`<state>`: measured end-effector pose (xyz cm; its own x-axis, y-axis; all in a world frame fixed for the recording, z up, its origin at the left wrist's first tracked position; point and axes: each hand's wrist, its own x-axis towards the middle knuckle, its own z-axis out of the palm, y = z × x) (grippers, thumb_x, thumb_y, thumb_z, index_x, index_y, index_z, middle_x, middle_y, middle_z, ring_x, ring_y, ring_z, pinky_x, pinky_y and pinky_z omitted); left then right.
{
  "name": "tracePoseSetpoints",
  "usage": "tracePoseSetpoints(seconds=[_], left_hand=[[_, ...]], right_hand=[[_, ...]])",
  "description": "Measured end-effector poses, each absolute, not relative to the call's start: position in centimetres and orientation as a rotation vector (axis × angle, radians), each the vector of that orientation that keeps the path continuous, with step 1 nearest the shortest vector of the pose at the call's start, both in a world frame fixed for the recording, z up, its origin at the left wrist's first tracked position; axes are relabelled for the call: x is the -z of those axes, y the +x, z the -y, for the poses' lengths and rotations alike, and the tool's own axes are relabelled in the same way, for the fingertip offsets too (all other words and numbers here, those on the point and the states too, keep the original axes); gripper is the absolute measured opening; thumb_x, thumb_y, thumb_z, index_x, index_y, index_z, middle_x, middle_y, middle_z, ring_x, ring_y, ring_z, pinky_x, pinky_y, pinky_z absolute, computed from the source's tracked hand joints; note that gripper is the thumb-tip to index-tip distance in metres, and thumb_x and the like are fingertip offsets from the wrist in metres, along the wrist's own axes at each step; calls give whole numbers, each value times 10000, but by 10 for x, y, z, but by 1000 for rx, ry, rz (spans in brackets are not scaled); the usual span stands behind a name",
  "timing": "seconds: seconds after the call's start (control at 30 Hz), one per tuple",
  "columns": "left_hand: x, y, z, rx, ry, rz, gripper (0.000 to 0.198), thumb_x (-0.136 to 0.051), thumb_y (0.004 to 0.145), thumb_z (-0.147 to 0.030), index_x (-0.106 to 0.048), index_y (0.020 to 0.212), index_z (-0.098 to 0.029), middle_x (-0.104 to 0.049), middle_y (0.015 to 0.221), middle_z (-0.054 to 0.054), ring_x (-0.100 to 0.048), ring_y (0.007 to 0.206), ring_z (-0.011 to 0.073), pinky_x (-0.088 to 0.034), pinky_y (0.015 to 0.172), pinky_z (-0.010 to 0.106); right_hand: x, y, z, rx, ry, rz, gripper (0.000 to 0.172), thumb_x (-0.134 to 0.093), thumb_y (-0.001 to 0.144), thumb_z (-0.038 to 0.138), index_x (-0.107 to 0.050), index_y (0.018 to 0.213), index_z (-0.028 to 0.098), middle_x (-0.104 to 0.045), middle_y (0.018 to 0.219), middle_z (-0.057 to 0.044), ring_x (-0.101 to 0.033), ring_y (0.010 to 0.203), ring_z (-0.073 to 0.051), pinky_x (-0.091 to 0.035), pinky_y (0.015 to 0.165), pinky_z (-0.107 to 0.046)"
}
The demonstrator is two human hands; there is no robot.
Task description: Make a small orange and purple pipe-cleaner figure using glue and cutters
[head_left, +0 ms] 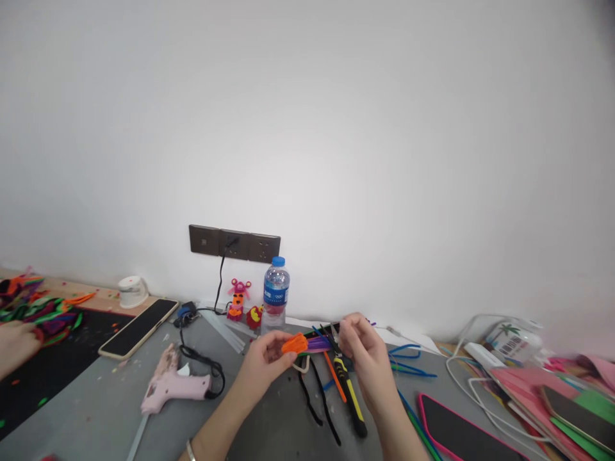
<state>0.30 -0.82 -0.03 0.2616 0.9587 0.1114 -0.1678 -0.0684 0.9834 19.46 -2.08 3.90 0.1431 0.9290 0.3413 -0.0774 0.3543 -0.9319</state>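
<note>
My left hand (267, 363) pinches a bent bundle of orange pipe cleaner (295, 344) between thumb and fingers. To the right, my right hand (361, 346) is closed with its fingertips together; whatever it holds, if anything, is too small to tell. Purple pipe cleaners (318, 346) show between the two hands. Below my right hand lie pliers with black and yellow handles (350, 394). An orange strip (335, 378) and black pipe cleaners (325, 403) are beside them on the grey mat, and blue pipe cleaners (408, 368) lie further right.
Left of my arm are a pink glue gun (173, 387) with its black cord and a phone (139, 328). A water bottle (276, 291) and small figures (237, 301) stand by the wall. Another person's hand (18, 346) is far left. A pink-edged phone (461, 429) lies right.
</note>
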Motion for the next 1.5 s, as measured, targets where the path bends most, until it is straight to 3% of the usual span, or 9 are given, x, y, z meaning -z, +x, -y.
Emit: tracePoseSetpoints(seconds=[0.13,0.33,0.57,0.87,1.1,1.5], left_hand=[[0,3,8,-1154,1282,-842,412,-779,672,-408,-667,961,-138,-732,1021,137,-668,937,258,-520,795,339],[-2,4,8,-1174,1296,-864,383,-784,657,-400,-678,926,-150,-742,986,117,-673,935,254,-522,821,333],[-3,5,9,-1194,1320,-859,361,-776,664,-391,-689,921,-153,-741,974,116,-677,925,252,-529,851,346],[-7,6,11,-1189,1313,-885,360,-782,641,-377,-682,907,-156,-742,953,114,-677,907,258,-536,831,355],[-9,5,12,-1194,1296,-894,345,-768,651,-389,-691,889,-153,-739,957,113,-672,926,260,-532,847,349],[-1,5,12,-1230,1599,-1076,183,-628,732,-196,-675,908,-176,-728,932,78,-670,872,240,-536,748,293]], right_hand=[[-35,190,17,-1335,-845,1102,329,-657,794,501,-536,791,195,-234,514,114,-137,446,-68,-112,425,-229],[-35,184,19,-1554,-769,1054,320,-688,771,472,-561,784,179,-235,447,135,-101,400,-46,-75,400,-225],[-33,185,18,-1532,-796,1096,311,-680,783,468,-576,780,175,-242,465,124,-116,425,-60,-93,420,-233],[-42,182,25,-1579,-713,1105,236,-627,777,360,-503,670,190,-457,713,22,-325,545,-97,-278,526,-245],[-42,182,23,-1507,-800,1126,252,-628,776,388,-517,658,195,-410,647,33,-300,545,-114,-267,523,-245],[-34,175,19,-1252,-985,1317,334,-660,780,482,-552,673,185,-413,609,47,-337,571,-119,-266,554,-243]])
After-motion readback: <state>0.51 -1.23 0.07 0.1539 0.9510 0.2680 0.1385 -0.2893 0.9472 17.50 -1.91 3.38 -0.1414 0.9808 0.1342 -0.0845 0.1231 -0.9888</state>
